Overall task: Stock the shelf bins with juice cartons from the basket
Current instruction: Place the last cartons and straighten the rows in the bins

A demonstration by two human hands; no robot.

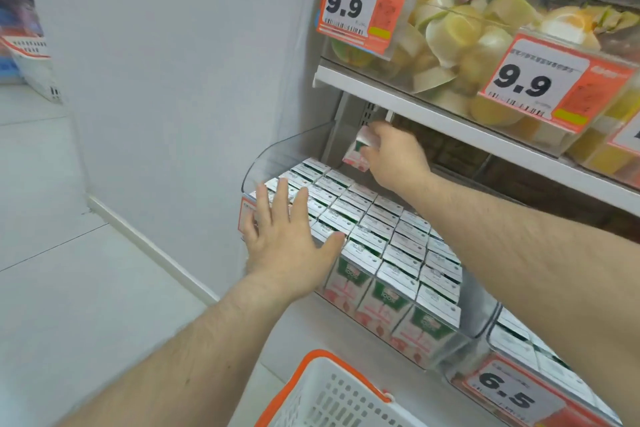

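Carton (358,149) pinched in my right hand (394,159), at the far corner of the clear bin (277,152); left hand (287,236) flat and spread on the packed rows (381,236). I'd lower it upright, flush, into the far gap.

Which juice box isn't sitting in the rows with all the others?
The juice carton in the right hand, tilted above the bin's back corner. The other cartons stand packed upright in rows.
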